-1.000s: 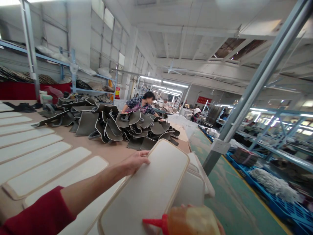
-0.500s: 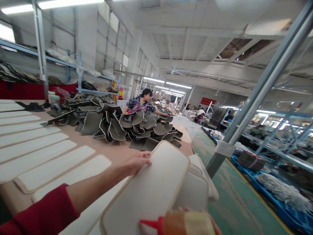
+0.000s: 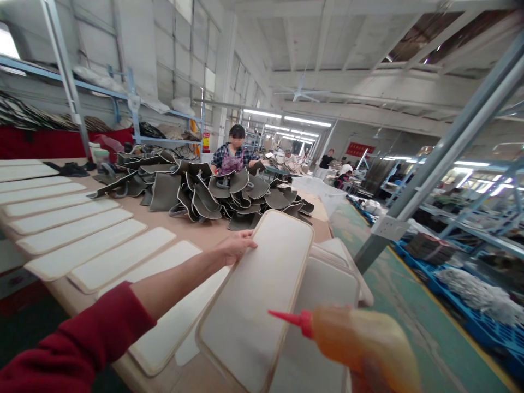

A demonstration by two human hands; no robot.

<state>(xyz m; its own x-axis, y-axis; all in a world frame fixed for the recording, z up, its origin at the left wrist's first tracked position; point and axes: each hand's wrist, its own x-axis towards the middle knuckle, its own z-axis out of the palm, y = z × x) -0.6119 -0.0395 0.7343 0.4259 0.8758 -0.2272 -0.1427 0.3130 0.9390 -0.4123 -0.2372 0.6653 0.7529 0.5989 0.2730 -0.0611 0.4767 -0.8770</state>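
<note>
Pinched along its far left edge, a white panel with rounded corners and a tan border (image 3: 257, 295) is tilted up by my left hand (image 3: 237, 245). My right hand (image 3: 370, 376), mostly hidden at the bottom edge, grips a squeeze bottle (image 3: 360, 338) of amber liquid. The bottle's red pointed nozzle (image 3: 289, 317) points left, over the panel's right side; whether it touches the panel I cannot tell. More white panels (image 3: 331, 305) lie under and to the right of the held one.
A row of similar panels (image 3: 82, 240) covers the table's (image 3: 192, 226) left side. Behind my left hand is a heap of dark curved pieces (image 3: 204, 191). A co-worker (image 3: 233, 155) stands beyond it. A metal post (image 3: 413, 202) rises at the right, near blue pallets (image 3: 462, 311).
The bottle has come up and further into view, its nozzle now higher and more to the right. My left hand still holds the panel. The co-worker has turned and shifted slightly left.
</note>
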